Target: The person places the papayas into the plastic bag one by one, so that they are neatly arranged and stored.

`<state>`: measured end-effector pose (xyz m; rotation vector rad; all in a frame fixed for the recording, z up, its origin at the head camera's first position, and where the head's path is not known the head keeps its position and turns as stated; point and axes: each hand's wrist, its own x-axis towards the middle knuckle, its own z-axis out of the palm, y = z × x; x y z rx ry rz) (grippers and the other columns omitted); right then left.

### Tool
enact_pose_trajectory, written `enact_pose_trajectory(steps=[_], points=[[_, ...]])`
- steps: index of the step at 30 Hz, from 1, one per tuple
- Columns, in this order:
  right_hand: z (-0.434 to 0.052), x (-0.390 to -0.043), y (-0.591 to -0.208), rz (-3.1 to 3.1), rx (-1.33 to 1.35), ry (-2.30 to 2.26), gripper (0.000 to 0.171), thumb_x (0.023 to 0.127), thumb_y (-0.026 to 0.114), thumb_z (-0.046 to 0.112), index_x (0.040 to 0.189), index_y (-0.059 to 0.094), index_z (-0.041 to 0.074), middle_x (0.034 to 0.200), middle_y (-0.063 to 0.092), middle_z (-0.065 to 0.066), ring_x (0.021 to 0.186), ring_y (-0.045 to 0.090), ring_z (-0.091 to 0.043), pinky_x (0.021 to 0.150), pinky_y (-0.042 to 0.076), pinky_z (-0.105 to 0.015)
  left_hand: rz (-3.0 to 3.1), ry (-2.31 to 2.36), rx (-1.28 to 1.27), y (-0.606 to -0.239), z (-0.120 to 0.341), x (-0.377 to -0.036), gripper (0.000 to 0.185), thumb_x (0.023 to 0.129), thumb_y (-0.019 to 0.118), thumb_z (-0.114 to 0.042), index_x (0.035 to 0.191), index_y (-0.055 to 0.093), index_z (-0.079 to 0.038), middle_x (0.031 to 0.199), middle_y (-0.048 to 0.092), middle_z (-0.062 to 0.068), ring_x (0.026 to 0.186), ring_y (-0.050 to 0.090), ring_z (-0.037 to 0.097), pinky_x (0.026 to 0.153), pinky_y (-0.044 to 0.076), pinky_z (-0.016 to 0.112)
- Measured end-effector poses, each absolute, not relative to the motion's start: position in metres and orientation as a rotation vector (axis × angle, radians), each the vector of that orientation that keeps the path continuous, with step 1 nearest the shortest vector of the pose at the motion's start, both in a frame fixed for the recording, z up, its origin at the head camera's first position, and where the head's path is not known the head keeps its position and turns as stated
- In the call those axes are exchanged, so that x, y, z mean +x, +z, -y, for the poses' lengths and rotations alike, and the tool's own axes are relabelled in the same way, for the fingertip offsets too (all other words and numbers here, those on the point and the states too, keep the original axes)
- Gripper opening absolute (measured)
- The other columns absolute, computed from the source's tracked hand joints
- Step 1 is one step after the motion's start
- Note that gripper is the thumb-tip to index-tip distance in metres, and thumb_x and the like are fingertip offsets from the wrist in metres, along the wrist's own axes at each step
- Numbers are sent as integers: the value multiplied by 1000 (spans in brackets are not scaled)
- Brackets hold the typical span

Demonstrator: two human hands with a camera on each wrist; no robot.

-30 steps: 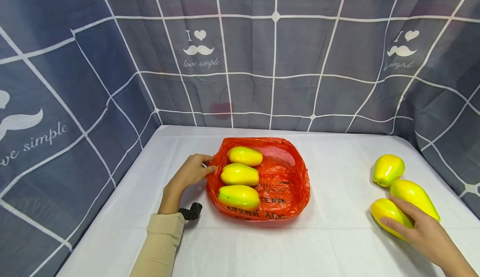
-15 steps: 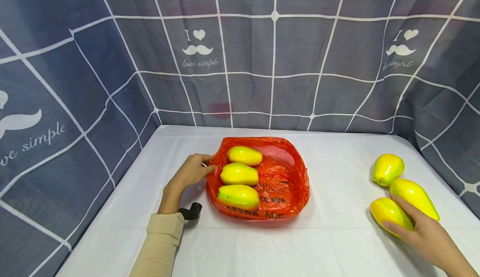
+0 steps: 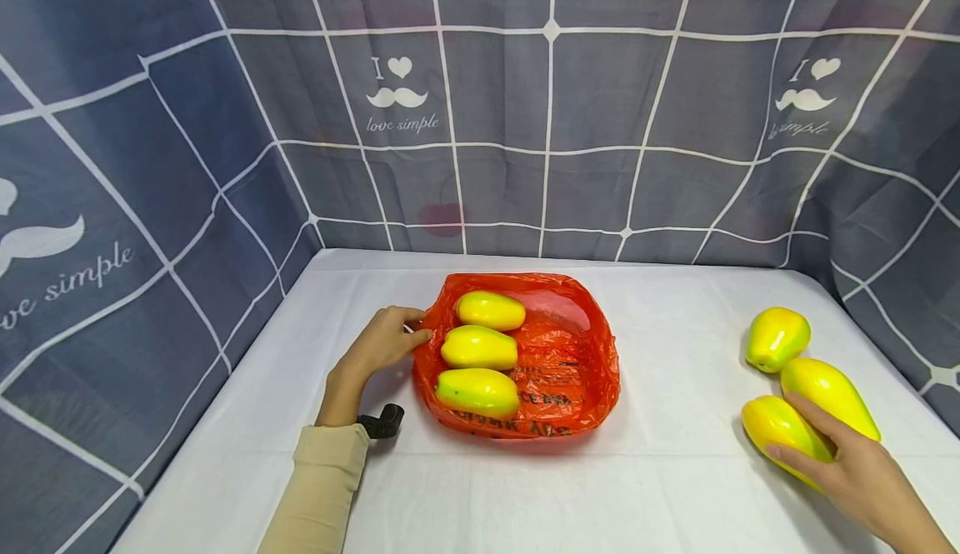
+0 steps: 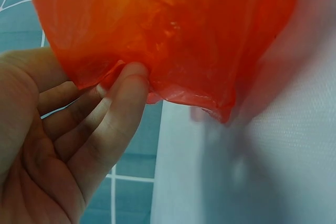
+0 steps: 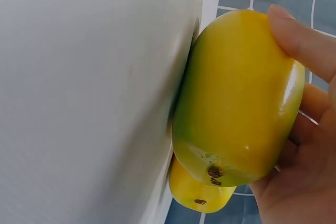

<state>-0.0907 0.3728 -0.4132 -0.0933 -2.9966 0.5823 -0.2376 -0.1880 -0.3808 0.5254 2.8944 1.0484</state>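
Setting: staged tabletop recording booth, not a lived-in room. Evidence: table under a plain white cloth (image 3: pixel 525 496); 3 sides closed off by a grey-blue grid-print curtain (image 3: pixel 525 121) bearing repeated "I love simple" moustache motifs (image 3: pixel 397 97); glossy yellow-green mangoes (image 3: pixel 776 337) laid out as props.

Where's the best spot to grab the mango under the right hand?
Probably around its thick middle, coming from above. The mango lies on its side on the table, so its rounded flanks are free. The right hand already curls its fingers round it there.
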Motion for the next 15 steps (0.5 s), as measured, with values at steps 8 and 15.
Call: enact_pose_trajectory(steps=[8,15], points=[[-373,-90,-415,2967,-64,601,85,87,75,40,146,35,-7,127,43,-45,104,45,-62,80,36,-70,-2872,1080,524,-381,188,-238,28,92,66,-11,116,70,2,92,69,10,75,62,19,72,52,33],[-373,-90,-416,2977,-69,636,84,88,74,40,146,35,-7,129,41,-43,106,43,-60,82,34,-70,-2877,1145,556,-380,188,-237,27,91,67,-10,115,71,2,89,69,8,71,62,16,71,52,33]])
